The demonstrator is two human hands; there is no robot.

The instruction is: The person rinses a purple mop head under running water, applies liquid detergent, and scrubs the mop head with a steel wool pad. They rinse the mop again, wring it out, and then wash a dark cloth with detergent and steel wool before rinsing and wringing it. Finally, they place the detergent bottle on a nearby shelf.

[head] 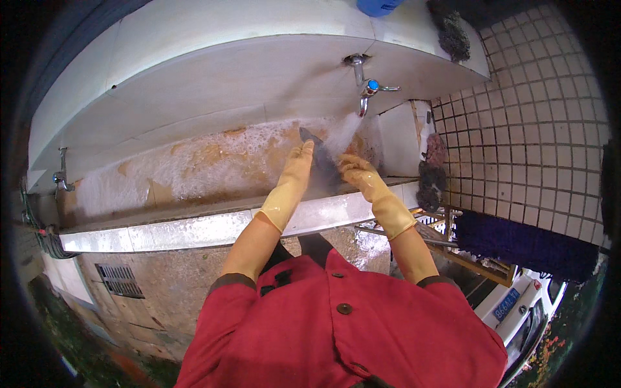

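Both my hands wear yellow rubber gloves and reach over the front edge of a long, tiled trough sink (189,213). My left hand (302,157) is closed on the left side of a dark grey, blurred item (322,157), whose pointed end sticks up past the fingers; I cannot tell what it is. At the item's right side is my right hand (356,169), fingers bent; whether it grips the item is unclear. Just above, a chrome tap (364,99) with a blue cap pours white, splashing water (343,133). Foamy water (213,155) covers the sink's brown-stained bottom.
A second tap (62,177) is at the far left. A blue container (378,6) and a dark scrubbing pad (454,36) lie on the back ledge. More dark pads (431,186) sit at the right end, beside a tiled wall (519,126). A purple mop head (526,245) hangs below.
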